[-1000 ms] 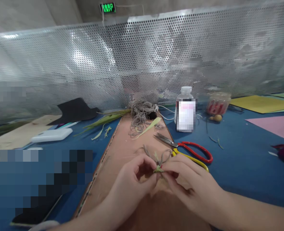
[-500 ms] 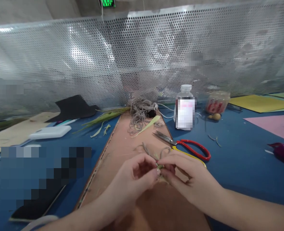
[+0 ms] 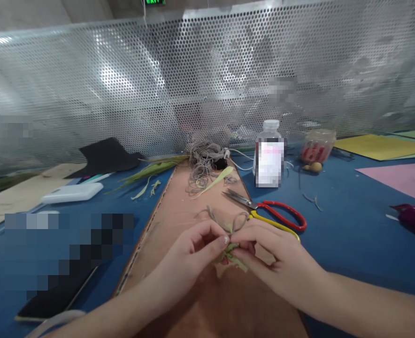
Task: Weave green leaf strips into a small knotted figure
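Note:
Between my fingertips is a small bundle of green leaf strips, its pale ragged ends hanging below. Thin grey string loops up from the top of it. My left hand pinches at the bundle's upper left with thumb and forefinger. From the other side my right hand grips it, thumb below and fingers above. Part of the bundle is hidden by the fingers. Just beyond the right hand lie scissors with one red and one yellow handle, blades apart.
A brown board lies under the hands on the blue table. On its far end are a tangle of grey string and a pale leaf strip. A bottle, a jar and a black phone-like slab stand or lie around.
My left thumb has moved up to the forefinger tip. More of the green bundle and its pale ends shows below the fingers. The camera view has shifted slightly.

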Demonstrator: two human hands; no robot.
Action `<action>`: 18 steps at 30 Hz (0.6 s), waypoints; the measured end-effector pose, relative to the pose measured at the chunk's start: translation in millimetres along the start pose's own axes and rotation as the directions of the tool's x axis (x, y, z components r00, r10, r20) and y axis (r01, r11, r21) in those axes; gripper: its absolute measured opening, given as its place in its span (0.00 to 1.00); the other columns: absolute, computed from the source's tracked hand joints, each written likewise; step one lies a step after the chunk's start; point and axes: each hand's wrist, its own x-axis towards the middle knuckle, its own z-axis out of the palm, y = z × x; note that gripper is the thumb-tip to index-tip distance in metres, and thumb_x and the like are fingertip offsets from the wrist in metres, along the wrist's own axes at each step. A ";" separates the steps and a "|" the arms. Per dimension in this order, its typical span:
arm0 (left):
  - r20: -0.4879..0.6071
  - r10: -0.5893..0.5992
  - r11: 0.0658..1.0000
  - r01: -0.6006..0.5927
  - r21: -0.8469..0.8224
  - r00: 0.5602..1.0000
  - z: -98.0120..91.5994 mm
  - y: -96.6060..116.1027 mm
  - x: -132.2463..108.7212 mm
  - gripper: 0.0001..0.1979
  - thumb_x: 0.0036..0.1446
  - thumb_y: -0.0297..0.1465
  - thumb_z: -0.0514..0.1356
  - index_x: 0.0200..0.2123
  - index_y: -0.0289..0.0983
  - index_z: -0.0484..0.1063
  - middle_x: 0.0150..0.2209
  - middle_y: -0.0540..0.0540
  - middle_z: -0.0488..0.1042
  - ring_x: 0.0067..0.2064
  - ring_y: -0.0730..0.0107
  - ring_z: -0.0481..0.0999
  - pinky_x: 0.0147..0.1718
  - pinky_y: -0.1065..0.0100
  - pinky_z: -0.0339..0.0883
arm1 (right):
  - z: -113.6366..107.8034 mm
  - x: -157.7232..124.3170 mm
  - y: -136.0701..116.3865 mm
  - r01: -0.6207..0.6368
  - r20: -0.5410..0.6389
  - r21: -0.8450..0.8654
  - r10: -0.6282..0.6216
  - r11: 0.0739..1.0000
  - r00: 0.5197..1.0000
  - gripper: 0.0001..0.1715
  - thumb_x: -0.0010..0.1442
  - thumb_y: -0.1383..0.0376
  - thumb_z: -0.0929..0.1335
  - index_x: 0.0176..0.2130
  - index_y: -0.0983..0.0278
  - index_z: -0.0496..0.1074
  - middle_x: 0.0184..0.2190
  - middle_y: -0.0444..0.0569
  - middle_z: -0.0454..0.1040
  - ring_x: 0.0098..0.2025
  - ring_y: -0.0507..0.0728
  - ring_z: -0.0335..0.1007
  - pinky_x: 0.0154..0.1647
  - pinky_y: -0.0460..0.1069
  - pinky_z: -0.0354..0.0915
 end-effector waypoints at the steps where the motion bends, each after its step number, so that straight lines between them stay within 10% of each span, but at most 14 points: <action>1: 0.001 -0.001 1.000 0.001 -0.005 1.000 0.0 0.4 0.2 0.07 0.54 0.32 0.57 0.26 0.35 0.68 0.25 0.52 0.65 0.28 0.76 0.64 0.30 0.74 0.58 | 0.1 0.0 -0.2 -0.006 0.001 0.006 0.006 1.000 1.000 0.06 0.56 0.73 0.64 0.35 0.64 0.68 0.27 0.45 0.68 0.30 0.50 0.64 0.31 0.45 0.62; 18: -0.066 0.018 0.985 -0.006 0.175 0.998 2.4 -4.1 -1.5 0.09 0.56 0.33 0.54 0.26 0.37 0.65 0.23 0.54 0.66 0.26 0.77 0.65 0.28 0.74 0.60 | 0.6 -0.7 4.0 0.060 0.076 -0.002 -0.060 0.998 0.995 0.07 0.56 0.75 0.63 0.31 0.65 0.67 0.28 0.46 0.67 0.30 0.50 0.63 0.30 0.44 0.63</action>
